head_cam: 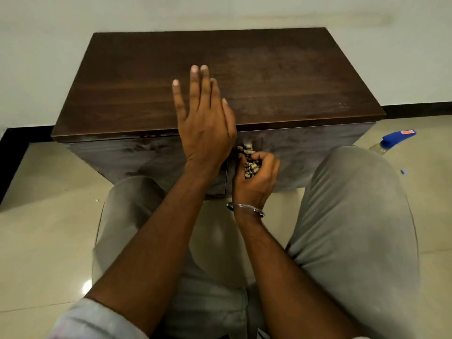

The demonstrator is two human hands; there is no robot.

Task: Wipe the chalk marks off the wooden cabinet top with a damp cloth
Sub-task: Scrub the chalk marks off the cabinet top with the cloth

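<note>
The cabinet (220, 81) stands before wall (220, 11), cloth (250, 167) at its front, bottle (391, 140) right.

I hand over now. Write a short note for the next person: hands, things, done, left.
Left hand: open, fingers straight, at the front edge of the top.
Right hand: grips the bunched cloth before the cabinet front, below the top.
Bottle: on the floor, right.
Done: left half of the top looks clean.
Left: pale haze on the right half; cloth not yet on the top.
</note>
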